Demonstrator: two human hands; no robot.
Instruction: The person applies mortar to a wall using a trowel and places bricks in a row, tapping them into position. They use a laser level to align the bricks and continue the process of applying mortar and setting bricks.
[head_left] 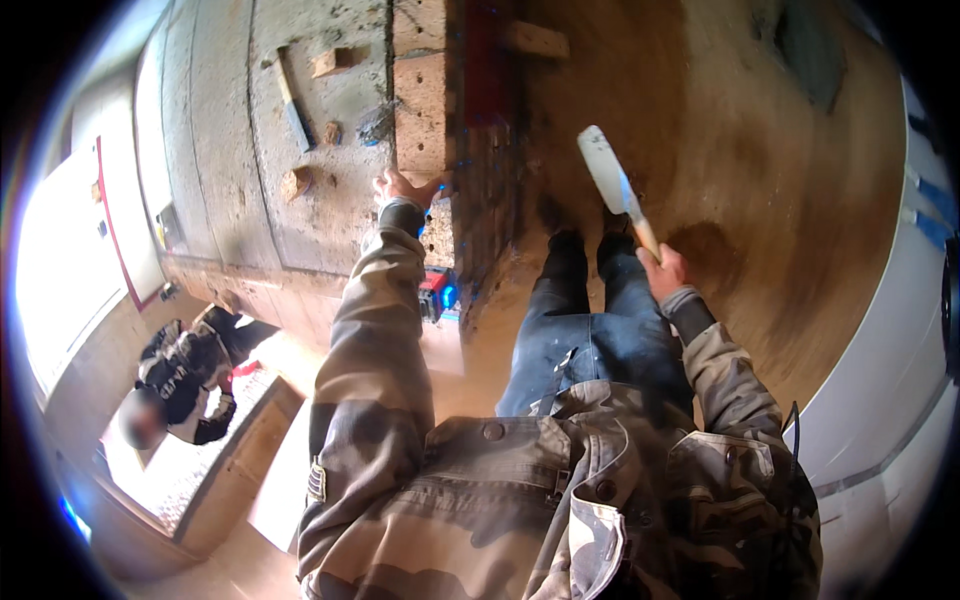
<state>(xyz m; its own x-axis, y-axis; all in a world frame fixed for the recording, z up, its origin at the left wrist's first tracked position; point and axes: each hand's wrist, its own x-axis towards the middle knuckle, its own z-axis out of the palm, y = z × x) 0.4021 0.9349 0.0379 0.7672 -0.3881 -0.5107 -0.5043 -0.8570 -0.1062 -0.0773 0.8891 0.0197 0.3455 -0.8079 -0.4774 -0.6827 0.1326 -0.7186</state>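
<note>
Brick (424, 105), pale and rectangular, sat at the wall's top course, its long axis running straight away from me; my left hand (404, 188) pressed flat-fingered on its near end. My right hand (664, 272), well right of the brick, was clamped on a trowel (612, 180), blade pointing away.

Head camera looks steeply down, close above hands (660, 272)

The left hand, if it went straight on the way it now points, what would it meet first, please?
The left hand already rests against the near end of the tan brick atop the wall, so it would press into that brick at once. Depth is hard to judge in this fisheye view.
</note>
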